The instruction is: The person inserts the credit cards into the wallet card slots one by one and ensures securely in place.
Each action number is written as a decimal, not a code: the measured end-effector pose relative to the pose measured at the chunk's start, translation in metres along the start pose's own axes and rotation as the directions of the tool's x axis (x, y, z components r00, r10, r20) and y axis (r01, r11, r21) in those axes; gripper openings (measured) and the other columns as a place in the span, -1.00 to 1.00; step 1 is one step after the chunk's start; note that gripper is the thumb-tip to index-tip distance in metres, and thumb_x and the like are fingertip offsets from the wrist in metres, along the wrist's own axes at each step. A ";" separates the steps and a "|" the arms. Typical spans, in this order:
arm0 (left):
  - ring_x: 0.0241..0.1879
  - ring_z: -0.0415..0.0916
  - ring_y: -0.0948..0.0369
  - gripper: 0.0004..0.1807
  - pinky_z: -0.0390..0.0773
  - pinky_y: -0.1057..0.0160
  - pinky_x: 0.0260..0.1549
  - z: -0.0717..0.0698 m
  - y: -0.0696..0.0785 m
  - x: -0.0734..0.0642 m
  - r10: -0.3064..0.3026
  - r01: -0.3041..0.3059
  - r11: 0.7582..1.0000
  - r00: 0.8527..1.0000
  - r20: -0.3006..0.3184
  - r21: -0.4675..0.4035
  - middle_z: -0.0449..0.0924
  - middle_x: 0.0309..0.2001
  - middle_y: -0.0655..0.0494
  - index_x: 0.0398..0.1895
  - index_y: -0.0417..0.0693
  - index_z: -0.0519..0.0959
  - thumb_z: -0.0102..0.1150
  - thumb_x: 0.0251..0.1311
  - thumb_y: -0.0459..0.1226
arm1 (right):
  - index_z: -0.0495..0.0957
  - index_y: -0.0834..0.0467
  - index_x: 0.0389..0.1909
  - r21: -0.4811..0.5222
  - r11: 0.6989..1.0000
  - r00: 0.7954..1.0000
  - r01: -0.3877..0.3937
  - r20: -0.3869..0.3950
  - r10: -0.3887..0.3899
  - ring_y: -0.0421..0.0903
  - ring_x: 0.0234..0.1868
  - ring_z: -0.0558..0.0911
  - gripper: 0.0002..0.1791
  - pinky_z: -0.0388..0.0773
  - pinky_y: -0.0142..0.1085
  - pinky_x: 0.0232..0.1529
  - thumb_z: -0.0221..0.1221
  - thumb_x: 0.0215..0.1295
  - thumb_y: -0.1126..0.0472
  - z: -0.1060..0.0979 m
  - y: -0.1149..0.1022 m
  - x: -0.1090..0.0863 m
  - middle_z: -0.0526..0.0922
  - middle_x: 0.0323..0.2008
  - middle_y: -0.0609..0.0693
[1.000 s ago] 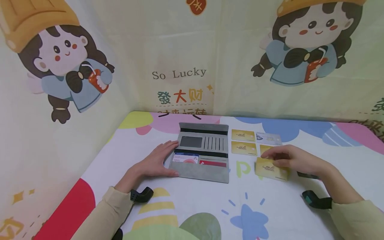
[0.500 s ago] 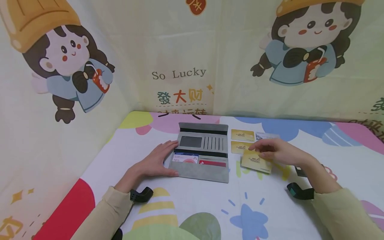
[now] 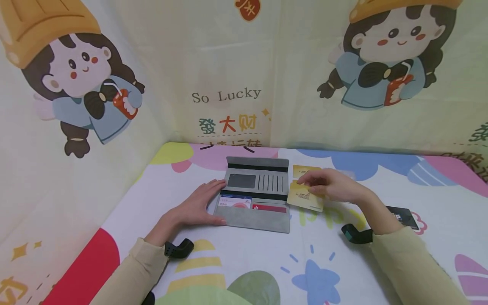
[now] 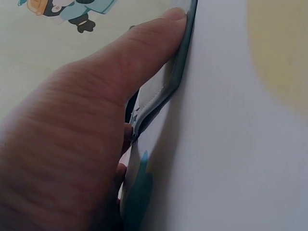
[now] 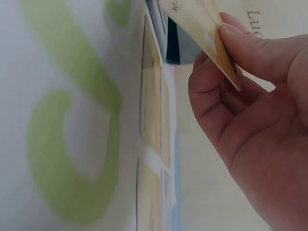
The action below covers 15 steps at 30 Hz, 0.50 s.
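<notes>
A grey wallet (image 3: 251, 221) lies unfolded on the table. A pink-and-white VIP card (image 3: 234, 202) and a red card (image 3: 269, 208) sit in its lower slots. My left hand (image 3: 195, 207) rests along its left side, fingers stretched to the edge and the thumb (image 4: 159, 36) lying on its lower corner. My right hand (image 3: 337, 186) pinches a gold card (image 3: 302, 198) between thumb and fingers, tilted, its left edge right at the wallet's right side. In the right wrist view the gold card (image 5: 204, 33) stands out past the thumb, above the tabletop.
Behind the right hand lie a gold card (image 3: 303, 170) and a silver card (image 3: 348, 174), partly hidden by it. A black card (image 3: 405, 217) lies right of the right wrist. A printed cloth (image 3: 213, 271) covers the table, and a patterned curtain (image 3: 297, 84) stands behind.
The right hand has carried the gold card leftward, from the right-hand cards to the wallet's right edge, baring the black card. The left hand and wallet have stayed put.
</notes>
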State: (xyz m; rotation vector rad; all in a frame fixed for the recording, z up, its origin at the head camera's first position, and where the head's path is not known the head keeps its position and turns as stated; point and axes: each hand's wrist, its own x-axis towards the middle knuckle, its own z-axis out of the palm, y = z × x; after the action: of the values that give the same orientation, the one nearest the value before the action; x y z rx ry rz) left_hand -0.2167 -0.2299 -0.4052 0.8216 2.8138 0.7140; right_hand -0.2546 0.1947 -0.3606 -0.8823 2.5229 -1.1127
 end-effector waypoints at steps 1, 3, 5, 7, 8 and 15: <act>0.56 -0.18 -0.05 0.20 -0.16 -0.18 0.48 0.000 0.000 0.000 -0.002 0.002 1.000 1.000 0.000 -0.002 0.02 0.58 -0.02 0.59 -0.10 0.11 0.43 -0.04 0.22 | 0.66 0.14 0.10 0.006 1.000 1.000 0.008 0.001 -0.008 0.00 -0.03 0.50 -0.69 0.52 -0.25 0.02 0.17 0.39 0.38 0.001 0.000 0.002 0.62 0.03 0.02; 0.57 -0.18 -0.05 0.20 -0.16 -0.18 0.48 0.000 0.001 0.000 -0.004 0.004 1.000 1.000 0.001 -0.008 0.02 0.58 -0.02 0.59 -0.09 0.11 0.44 -0.05 0.22 | 0.66 0.15 0.10 0.013 1.000 1.000 0.019 0.002 -0.019 0.00 -0.03 0.52 -0.69 0.52 -0.26 0.03 0.17 0.39 0.39 0.003 -0.001 0.007 0.63 0.04 0.02; 0.57 -0.18 -0.05 0.20 -0.16 -0.19 0.48 0.000 0.001 0.000 -0.002 0.002 1.000 1.000 0.000 -0.010 0.02 0.58 -0.03 0.59 -0.10 0.11 0.44 -0.05 0.22 | 0.66 0.16 0.09 0.016 0.999 1.000 0.031 0.000 -0.031 0.01 -0.03 0.53 -0.69 0.53 -0.26 0.05 0.16 0.39 0.40 0.006 -0.002 0.011 0.64 0.03 0.03; 0.56 -0.18 -0.05 0.20 -0.16 -0.19 0.48 0.000 0.001 0.000 0.004 -0.004 1.000 1.000 -0.003 -0.008 0.02 0.58 -0.03 0.59 -0.10 0.11 0.44 -0.05 0.22 | 0.66 0.17 0.08 0.011 0.999 0.999 0.046 -0.002 -0.046 0.00 -0.04 0.54 -0.70 0.52 -0.23 0.05 0.16 0.39 0.40 0.008 -0.003 0.015 0.65 0.02 0.04; 0.56 -0.17 -0.05 0.20 -0.16 -0.19 0.48 0.000 0.001 0.000 0.007 -0.007 1.000 1.000 -0.005 -0.008 0.02 0.58 -0.03 0.58 -0.11 0.12 0.44 -0.05 0.22 | 0.67 0.17 0.07 0.013 0.999 0.999 0.049 -0.003 -0.049 0.01 -0.04 0.54 -0.70 0.52 -0.22 0.05 0.16 0.39 0.40 0.009 -0.004 0.016 0.65 0.02 0.04; 0.56 -0.18 -0.05 0.19 -0.18 -0.17 0.48 0.001 0.002 -0.002 0.012 -0.012 1.000 1.000 -0.008 -0.014 0.02 0.58 -0.03 0.58 -0.11 0.13 0.45 -0.06 0.20 | 0.67 0.19 0.08 0.012 0.996 0.996 0.087 -0.006 -0.087 0.00 -0.10 0.56 -0.69 0.54 -0.20 0.00 0.16 0.37 0.42 0.016 -0.009 0.027 0.66 -0.02 0.05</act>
State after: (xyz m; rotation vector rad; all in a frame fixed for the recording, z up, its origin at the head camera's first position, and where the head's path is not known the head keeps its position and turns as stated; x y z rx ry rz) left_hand -0.2140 -0.2287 -0.4052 0.8355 2.8099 0.7395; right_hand -0.2652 0.1637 -0.3646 -0.9954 2.5010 -1.1574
